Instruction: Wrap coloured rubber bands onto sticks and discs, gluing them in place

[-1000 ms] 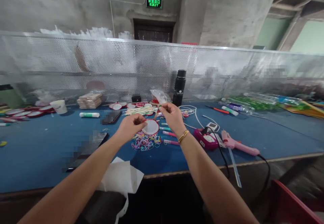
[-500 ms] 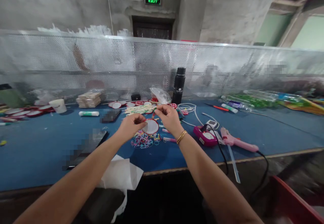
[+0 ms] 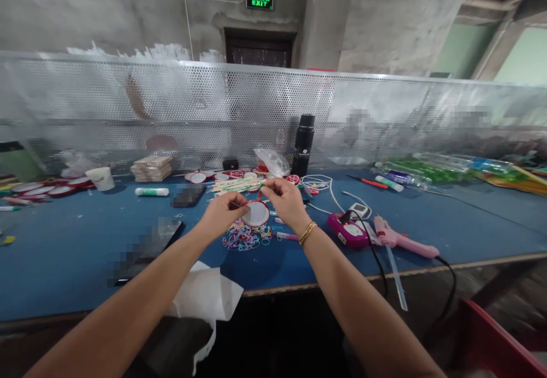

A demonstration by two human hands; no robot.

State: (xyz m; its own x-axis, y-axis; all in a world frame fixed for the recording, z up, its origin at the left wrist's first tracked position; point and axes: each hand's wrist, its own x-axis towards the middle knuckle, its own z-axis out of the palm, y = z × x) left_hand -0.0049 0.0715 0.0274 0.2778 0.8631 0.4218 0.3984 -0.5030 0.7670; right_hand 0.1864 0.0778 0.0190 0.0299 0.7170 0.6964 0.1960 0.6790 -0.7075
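My left hand (image 3: 224, 210) is closed in a pinch on the left edge of a small round white disc (image 3: 256, 214) with a red rim. The disc is held up over the table, its pale face turned towards me. Above its top edge, my right hand (image 3: 285, 198) pinches a short narrow red piece (image 3: 260, 194) that reaches up from the rim; a bit of green shows at the fingertips. Whether that piece is joined to the disc I cannot tell. Below the disc lies a pile of colourful small elastic loops (image 3: 243, 238).
Flat sticks (image 3: 239, 185) and more red-rimmed discs (image 3: 198, 177) lie behind my hands, near a black bottle (image 3: 303, 146). To the right are a magenta power strip (image 3: 348, 231) and a pink glue gun (image 3: 404, 242) with cords. A dark phone (image 3: 188, 194) lies left.
The view has shifted very slightly. Both hands keep the same pinch, and the disc stays in about the same place between them.
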